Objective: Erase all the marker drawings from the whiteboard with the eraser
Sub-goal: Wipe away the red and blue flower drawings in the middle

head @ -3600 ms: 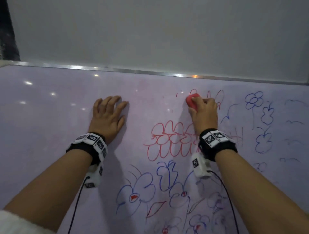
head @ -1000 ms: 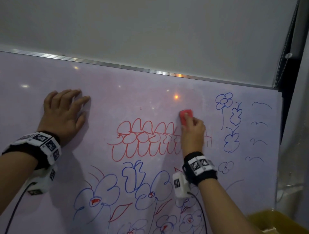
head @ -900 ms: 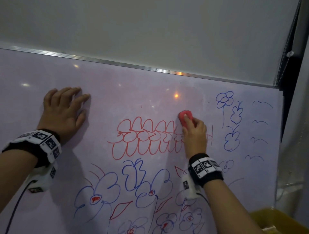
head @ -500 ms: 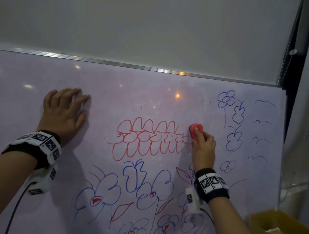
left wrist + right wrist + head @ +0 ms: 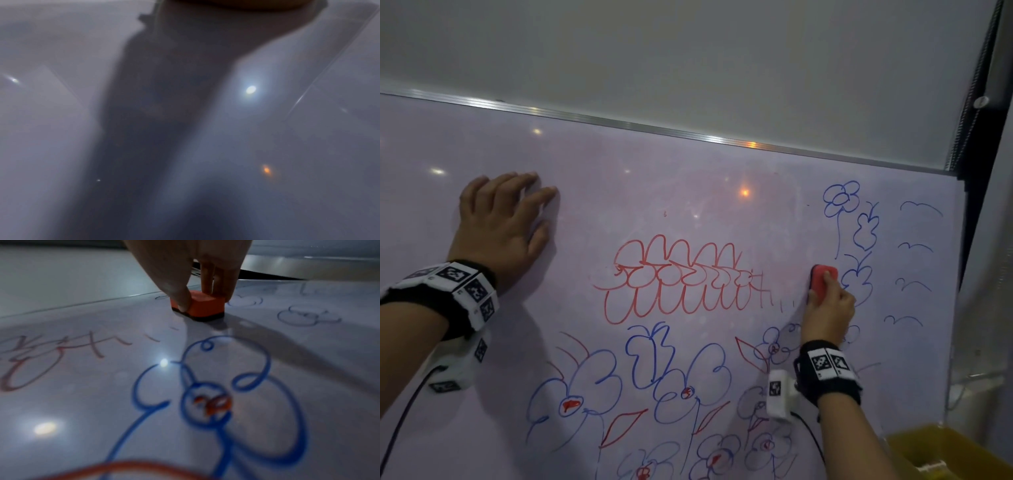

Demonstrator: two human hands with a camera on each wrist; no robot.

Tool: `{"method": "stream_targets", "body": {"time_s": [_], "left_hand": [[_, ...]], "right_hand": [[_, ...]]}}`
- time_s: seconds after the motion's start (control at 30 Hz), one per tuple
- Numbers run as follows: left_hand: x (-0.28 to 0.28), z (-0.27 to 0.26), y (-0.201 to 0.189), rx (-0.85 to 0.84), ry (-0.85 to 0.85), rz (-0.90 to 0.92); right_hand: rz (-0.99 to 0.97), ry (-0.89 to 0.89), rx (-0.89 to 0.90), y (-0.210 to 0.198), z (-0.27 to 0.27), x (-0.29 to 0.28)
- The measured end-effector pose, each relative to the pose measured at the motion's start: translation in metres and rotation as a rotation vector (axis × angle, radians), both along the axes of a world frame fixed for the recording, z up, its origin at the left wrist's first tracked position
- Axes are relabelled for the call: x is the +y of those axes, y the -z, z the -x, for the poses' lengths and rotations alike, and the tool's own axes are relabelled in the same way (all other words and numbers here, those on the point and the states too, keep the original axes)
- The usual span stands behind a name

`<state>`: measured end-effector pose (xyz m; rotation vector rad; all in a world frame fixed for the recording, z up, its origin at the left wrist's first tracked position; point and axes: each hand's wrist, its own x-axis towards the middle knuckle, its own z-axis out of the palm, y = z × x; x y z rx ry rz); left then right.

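The whiteboard (image 5: 688,192) carries a red scalloped drawing (image 5: 678,284) at centre, blue flowers (image 5: 840,202) at upper right and blue and red flowers (image 5: 592,383) along the bottom. My right hand (image 5: 827,308) pinches a small red eraser (image 5: 823,279) flat against the board, just right of the red drawing. In the right wrist view the eraser (image 5: 202,305) sits between thumb and fingers (image 5: 221,280), its dark felt on the board. My left hand (image 5: 503,222) lies flat on the bare left part of the board. The left wrist view is a blur of board surface.
The board's metal top edge (image 5: 688,135) runs across, with a pale wall above. A dark frame (image 5: 976,102) borders the board on the right. A yellow bin (image 5: 955,452) stands at lower right. Blue arc marks (image 5: 916,246) fill the far right strip.
My right hand has slid the eraser down and to the right, from the top right end of the red drawing to beside the blue flowers; red marks there are wiped. The left hand stayed put.
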<state>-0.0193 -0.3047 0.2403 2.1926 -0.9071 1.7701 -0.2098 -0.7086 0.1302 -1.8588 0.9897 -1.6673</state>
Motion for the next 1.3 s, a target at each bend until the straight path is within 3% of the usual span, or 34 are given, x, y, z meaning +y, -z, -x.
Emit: {"method": "stream_targets", "body": {"time_s": [0.1, 0.2, 0.23, 0.37, 0.43, 0.53, 0.63, 0.7, 0.77, 0.83, 0.93, 1.03, 1.2, 1.3], "left_hand": [[-0.001, -0.001, 0.001, -0.014, 0.008, 0.009], [-0.001, -0.001, 0.002, -0.027, 0.014, 0.009], [-0.001, -0.001, 0.002, -0.032, 0.012, 0.01], [0.0, -0.003, 0.001, -0.043, 0.011, 0.013], [-0.001, -0.003, 0.002, -0.051, 0.014, 0.018], [-0.001, -0.002, 0.001, -0.051, 0.012, 0.012], [0.0, -0.002, 0.002, -0.029, 0.007, 0.001], [0.0, -0.002, 0.001, -0.026, -0.001, -0.001], [0.0, -0.003, 0.001, -0.028, -0.004, -0.007], [0.001, -0.004, 0.0, -0.035, -0.003, -0.009], [0.002, -0.003, 0.0, -0.036, 0.001, -0.018], [0.003, -0.002, 0.0, -0.012, 0.014, -0.03], [0.002, -0.004, -0.001, -0.011, 0.007, -0.041], [0.003, -0.003, -0.001, 0.001, 0.006, -0.053]], "right_hand": [[0.018, -0.015, -0.004, 0.003, -0.006, 0.023], [0.303, -0.129, 0.084, 0.027, -0.008, 0.039], [0.315, -0.141, 0.095, 0.032, -0.004, 0.032], [-0.026, -0.012, -0.027, 0.028, 0.005, 0.002], [-0.064, 0.008, -0.069, 0.02, -0.004, 0.021], [0.127, -0.128, -0.101, 0.014, -0.027, 0.084], [0.392, -0.183, 0.034, 0.026, -0.031, 0.102], [0.246, -0.163, -0.006, 0.025, -0.026, 0.082], [-0.025, -0.101, -0.144, 0.018, -0.026, 0.068], [-0.107, -0.084, -0.2, 0.005, -0.034, 0.088], [0.133, -0.243, -0.063, 0.001, -0.048, 0.142], [0.412, -0.243, 0.2, 0.007, -0.037, 0.143], [0.117, -0.062, -0.085, -0.024, -0.037, 0.091], [0.232, -0.181, -0.096, -0.059, -0.058, 0.138]]}}
